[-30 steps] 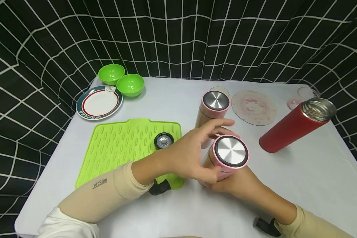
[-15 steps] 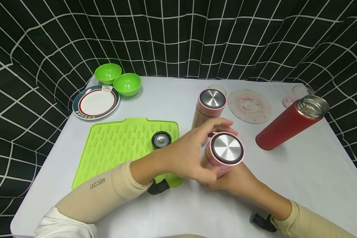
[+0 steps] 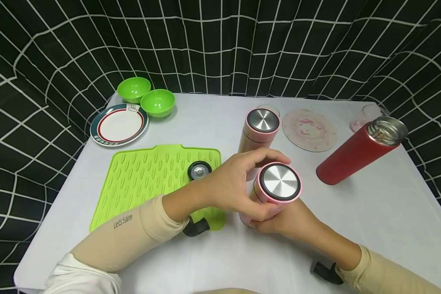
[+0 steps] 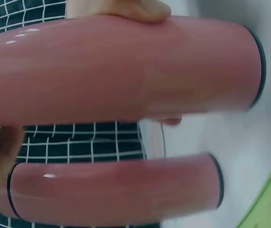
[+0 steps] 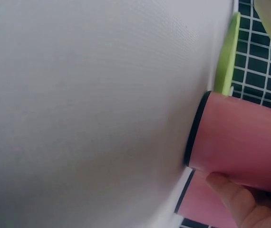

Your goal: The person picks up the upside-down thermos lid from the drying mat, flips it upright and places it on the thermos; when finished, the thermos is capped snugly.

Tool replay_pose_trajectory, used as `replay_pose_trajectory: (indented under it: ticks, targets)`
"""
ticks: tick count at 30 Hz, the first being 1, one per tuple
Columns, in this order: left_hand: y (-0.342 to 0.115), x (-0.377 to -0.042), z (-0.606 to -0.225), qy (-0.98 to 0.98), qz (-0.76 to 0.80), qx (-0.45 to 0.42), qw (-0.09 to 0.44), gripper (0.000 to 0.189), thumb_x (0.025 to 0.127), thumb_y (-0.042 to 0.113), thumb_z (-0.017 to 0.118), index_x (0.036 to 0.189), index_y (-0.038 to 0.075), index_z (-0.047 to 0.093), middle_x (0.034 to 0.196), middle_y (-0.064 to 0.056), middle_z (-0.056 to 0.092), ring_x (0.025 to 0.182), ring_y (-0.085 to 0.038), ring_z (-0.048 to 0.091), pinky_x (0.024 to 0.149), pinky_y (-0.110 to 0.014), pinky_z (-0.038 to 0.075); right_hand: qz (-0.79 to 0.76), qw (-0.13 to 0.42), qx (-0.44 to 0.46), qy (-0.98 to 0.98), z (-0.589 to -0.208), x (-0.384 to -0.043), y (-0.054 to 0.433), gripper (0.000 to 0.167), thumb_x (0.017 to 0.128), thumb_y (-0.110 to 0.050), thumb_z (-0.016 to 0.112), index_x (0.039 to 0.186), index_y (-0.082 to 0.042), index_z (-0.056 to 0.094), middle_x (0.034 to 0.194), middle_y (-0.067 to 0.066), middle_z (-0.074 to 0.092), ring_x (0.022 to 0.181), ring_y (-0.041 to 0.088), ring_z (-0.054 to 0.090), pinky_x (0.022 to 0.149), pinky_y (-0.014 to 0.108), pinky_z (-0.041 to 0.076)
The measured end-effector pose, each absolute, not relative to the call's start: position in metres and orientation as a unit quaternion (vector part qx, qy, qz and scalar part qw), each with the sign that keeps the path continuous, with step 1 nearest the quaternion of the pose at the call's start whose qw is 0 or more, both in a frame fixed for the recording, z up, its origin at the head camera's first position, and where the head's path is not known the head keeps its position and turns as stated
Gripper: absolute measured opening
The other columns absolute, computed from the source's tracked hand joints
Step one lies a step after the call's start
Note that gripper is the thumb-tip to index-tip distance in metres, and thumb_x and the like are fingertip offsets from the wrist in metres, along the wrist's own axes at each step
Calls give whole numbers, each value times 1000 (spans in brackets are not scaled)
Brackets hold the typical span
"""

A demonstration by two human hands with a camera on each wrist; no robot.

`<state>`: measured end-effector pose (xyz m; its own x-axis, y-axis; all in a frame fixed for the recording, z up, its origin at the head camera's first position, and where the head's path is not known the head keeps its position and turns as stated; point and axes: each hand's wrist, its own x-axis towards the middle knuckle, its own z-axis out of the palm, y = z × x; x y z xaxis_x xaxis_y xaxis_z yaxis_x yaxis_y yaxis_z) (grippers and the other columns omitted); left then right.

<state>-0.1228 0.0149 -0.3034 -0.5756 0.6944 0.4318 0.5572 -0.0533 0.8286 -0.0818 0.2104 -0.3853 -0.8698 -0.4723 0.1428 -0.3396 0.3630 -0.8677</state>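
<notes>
A pink thermos (image 3: 248, 215) with a shiny steel lid top stands nearly upright between my hands. My left hand (image 3: 229, 181) curls round its upper part just below the lid, thumb on the near side. Lower on the body, my right hand (image 3: 297, 220) grips it from the right, its fingers mostly hidden behind it in the head view. The right wrist view shows the black base edge of the pink body (image 5: 242, 137) close to the white cloth, the right thumb below. Just behind stands a second pink thermos (image 3: 255, 141), untouched, also seen in the left wrist view.
An open red thermos (image 3: 356, 155) stands at the right. A small black-rimmed lid (image 3: 199, 170) lies on a green mat (image 3: 143, 179) at left. Farther back are a plate (image 3: 119, 124), green bowls (image 3: 158, 103), a pinkish round mat (image 3: 309, 130) and a clear pink glass (image 3: 364, 116).
The head view has shifted slightly, so everything sits a little farther left. Both hands stay on the pink thermos; the left fingers lie closer together now.
</notes>
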Motion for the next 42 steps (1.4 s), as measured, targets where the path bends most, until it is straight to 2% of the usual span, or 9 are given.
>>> replay_pose_trajectory:
  ticks: [8, 14, 17, 20, 24, 28, 31, 37, 42]
  targets:
    - [12, -125, -299, 690, 566, 445, 76, 69, 68, 17, 88, 127, 7, 53, 118, 5, 59, 109, -5, 56, 99, -26, 43, -514, 59, -248, 819, -356, -77, 201, 54, 61, 1, 89, 101, -18, 59, 93, -7, 62, 82, 13, 59, 72, 27, 51]
    - [14, -121, -304, 713, 543, 437, 75, 78, 65, 27, 92, 127, 11, 48, 121, 7, 55, 111, -2, 52, 98, -23, 43, -518, 41, -257, 815, -373, -76, 204, 59, 62, -1, 90, 108, -17, 58, 97, -7, 63, 84, 15, 60, 72, 29, 52]
    - [15, -123, -308, 686, 575, 437, 91, 68, 68, 16, 88, 126, 9, 54, 113, 7, 62, 106, -5, 57, 97, -25, 45, -506, 52, -237, 828, -387, -78, 208, 55, 61, -8, 93, 102, -22, 60, 94, -9, 63, 82, 13, 59, 71, 28, 51]
    - [16, -122, -310, 665, 590, 444, 113, 75, 68, 11, 88, 131, 5, 48, 121, 3, 58, 111, -7, 55, 101, -27, 42, -494, 50, -253, 831, -393, -82, 211, 52, 63, -13, 93, 102, -24, 59, 93, -9, 63, 83, 12, 60, 72, 29, 52]
    - [19, -119, -311, 696, 574, 428, 58, 77, 64, 22, 93, 124, 8, 47, 119, 4, 53, 106, -5, 55, 95, -25, 46, -499, 61, -254, 826, -392, -84, 213, 60, 64, -15, 93, 111, -23, 57, 102, -7, 63, 89, 12, 60, 74, 30, 53]
    - [16, -121, -309, 684, 592, 418, 79, 67, 66, 17, 90, 124, 10, 56, 111, 8, 62, 101, -7, 60, 91, -26, 49, -506, 73, -239, 825, -385, -81, 211, 54, 61, -10, 93, 102, -25, 60, 97, -8, 63, 85, 11, 59, 71, 29, 53]
    - [12, -123, -307, 676, 590, 429, 109, 70, 69, 14, 88, 130, 10, 54, 116, 7, 61, 106, -7, 58, 94, -27, 47, -503, 63, -241, 828, -370, -78, 205, 50, 60, -4, 92, 93, -24, 61, 91, -8, 62, 82, 12, 58, 71, 29, 52]
    - [15, -119, -304, 719, 549, 426, 29, 75, 63, 27, 93, 124, 11, 52, 117, 8, 56, 104, -3, 55, 90, -23, 48, -499, 52, -242, 831, -356, -76, 201, 54, 60, 0, 90, 102, -19, 61, 97, -8, 62, 87, 14, 59, 73, 29, 52]
    - [10, -126, -304, 657, 601, 435, 136, 70, 70, 8, 88, 132, 6, 57, 124, 1, 63, 109, -6, 60, 97, -28, 46, -500, 50, -250, 828, -359, -75, 202, 46, 61, -1, 90, 90, -23, 62, 86, -9, 62, 77, 12, 58, 69, 28, 51]
